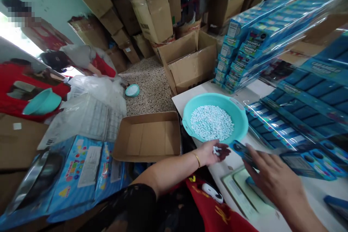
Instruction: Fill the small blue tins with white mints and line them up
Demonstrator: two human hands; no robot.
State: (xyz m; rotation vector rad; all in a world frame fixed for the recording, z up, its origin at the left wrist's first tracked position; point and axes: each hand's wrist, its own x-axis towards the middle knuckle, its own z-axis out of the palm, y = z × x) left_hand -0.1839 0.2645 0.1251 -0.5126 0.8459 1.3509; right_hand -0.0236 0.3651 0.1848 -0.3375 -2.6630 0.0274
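Observation:
My left hand (214, 152), with a gold bracelet at the wrist, is cupped palm up beside the near rim of the turquoise basin (241, 116). Several small white pieces (216, 150) lie in its palm. More white pieces (212, 121) cover the basin's bottom. To the right, my right hand (272, 174) holds a small blue box (240, 150) between thumb and fingers, its end close to my left fingertips. Below my right hand, a pale green device (241, 192), perhaps a scale, sits on the white table (190, 96), with a blue item partly hidden on it.
Stacked blue boxes (241, 54) stand behind the basin, and rows of blue boxes (282, 127) fill the right. An open carton (146, 137) is left of the table. Blue packages (78, 170) and a metal bowl (38, 177) lie farther left. People (81, 58) work at the upper left.

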